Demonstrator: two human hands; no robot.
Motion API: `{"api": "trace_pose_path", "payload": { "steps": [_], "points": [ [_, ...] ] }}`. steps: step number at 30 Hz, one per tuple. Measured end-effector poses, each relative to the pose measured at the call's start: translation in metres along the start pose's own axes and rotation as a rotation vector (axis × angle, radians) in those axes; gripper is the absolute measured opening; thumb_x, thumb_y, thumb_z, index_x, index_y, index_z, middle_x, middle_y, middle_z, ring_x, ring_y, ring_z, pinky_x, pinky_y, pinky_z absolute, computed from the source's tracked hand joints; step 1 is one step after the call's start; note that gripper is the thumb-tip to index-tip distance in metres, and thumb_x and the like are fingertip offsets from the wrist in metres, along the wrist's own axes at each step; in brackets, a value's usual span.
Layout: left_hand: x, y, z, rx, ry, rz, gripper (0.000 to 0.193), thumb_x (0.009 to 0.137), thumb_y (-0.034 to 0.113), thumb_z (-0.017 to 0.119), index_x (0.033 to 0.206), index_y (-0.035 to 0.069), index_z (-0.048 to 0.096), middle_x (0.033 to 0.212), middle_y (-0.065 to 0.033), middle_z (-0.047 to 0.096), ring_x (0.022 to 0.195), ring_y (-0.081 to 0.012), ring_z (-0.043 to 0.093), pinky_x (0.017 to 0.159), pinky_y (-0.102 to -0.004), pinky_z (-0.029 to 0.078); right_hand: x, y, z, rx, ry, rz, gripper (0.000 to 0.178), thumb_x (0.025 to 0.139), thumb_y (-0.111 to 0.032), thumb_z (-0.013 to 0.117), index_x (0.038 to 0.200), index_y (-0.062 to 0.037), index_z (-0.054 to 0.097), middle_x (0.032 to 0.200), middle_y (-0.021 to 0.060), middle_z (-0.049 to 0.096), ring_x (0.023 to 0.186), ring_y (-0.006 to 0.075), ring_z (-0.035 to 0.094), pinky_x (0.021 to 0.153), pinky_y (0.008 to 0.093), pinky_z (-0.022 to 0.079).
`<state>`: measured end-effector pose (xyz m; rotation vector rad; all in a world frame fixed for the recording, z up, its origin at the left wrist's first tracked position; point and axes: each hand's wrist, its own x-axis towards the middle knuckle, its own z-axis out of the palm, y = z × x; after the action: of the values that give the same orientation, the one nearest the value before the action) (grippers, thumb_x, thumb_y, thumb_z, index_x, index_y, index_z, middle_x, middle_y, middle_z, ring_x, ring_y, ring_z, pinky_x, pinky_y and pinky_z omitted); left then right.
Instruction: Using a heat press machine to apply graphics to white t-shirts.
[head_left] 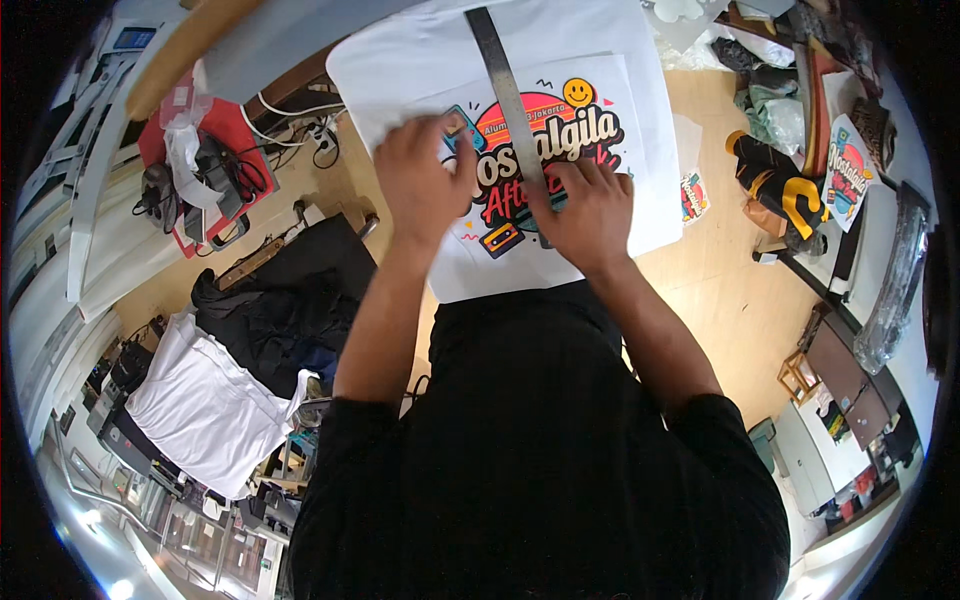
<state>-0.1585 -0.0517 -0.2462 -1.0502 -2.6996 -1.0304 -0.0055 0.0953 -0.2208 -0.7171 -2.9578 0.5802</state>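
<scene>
A printed sheet (600, 90) with a colourful retro graphic, a smiley and a cassette picture lies on a white, round-cornered work surface (400, 70) in front of me. Across the print runs a long dark metal ruler (492, 50), slanting from the far edge toward me. My right hand (592, 210) is closed on the ruler's near end, the thumb over it and the fingers pressed down on the right. Slightly blurred, my left hand (425, 180) is over the print's left side, with thumb and forefinger apart and nothing visible between them.
A red panel (180, 215) with cables and tools is at the left. Below it lie dark cloth (285, 320) and a white cloth (210, 400). A black-and-yellow item (785, 185) and another printed sheet (850, 175) sit at the right. A small printed piece (693, 198) shows beside the work surface.
</scene>
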Motion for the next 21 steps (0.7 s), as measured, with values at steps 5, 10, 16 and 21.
{"api": "trace_pose_path", "payload": {
  "steps": [5, 10, 16, 21],
  "points": [
    [-0.069, 0.043, -0.014, 0.128, -0.224, -0.046, 0.027, 0.08, 0.023, 0.076, 0.103, 0.012, 0.068, 0.106, -0.0042, 0.064, 0.099, -0.0287, 0.061, 0.089, -0.0449, 0.044, 0.011, -0.017, 0.003, 0.008, -0.164, 0.204, 0.026, 0.084, -0.032, 0.073, 0.082, -0.0057, 0.07, 0.084, 0.0131, 0.07, 0.075, 0.0328, 0.07, 0.069, 0.0453, 0.055],
    [-0.068, 0.051, -0.024, 0.183, -0.289, -0.139, 0.034, 0.079, 0.024, 0.075, 0.109, 0.011, 0.069, 0.112, -0.0052, 0.063, 0.106, -0.0281, 0.059, 0.093, -0.045, 0.043, 0.021, -0.027, -0.001, -0.044, -0.277, 0.169, 0.02, 0.087, -0.017, 0.064, 0.088, 0.002, 0.067, 0.09, 0.0216, 0.07, 0.083, 0.0365, 0.073, 0.073, 0.0438, 0.06],
    [-0.076, 0.046, -0.024, 0.104, -0.327, -0.244, 0.035, 0.08, 0.022, 0.074, 0.113, 0.012, 0.069, 0.121, -0.005, 0.064, 0.113, -0.0287, 0.059, 0.098, -0.0464, 0.043, 0.02, -0.013, -0.018, -0.071, -0.322, 0.139, 0.029, 0.086, -0.011, 0.064, 0.111, 0.0028, 0.06, 0.113, 0.0247, 0.065, 0.098, 0.0381, 0.069, 0.083, 0.0449, 0.059],
    [-0.091, 0.063, -0.021, 0.172, -0.159, -0.168, 0.039, 0.079, 0.019, 0.074, 0.118, 0.013, 0.069, 0.119, -0.0057, 0.066, 0.113, -0.0292, 0.06, 0.102, -0.0459, 0.042, 0.021, 0.072, -0.042, -0.215, -0.256, 0.126, 0.044, 0.089, -0.04, 0.07, 0.104, 0.0011, 0.065, 0.111, 0.0211, 0.064, 0.105, 0.0392, 0.064, 0.084, 0.0479, 0.058]
  ]
}}
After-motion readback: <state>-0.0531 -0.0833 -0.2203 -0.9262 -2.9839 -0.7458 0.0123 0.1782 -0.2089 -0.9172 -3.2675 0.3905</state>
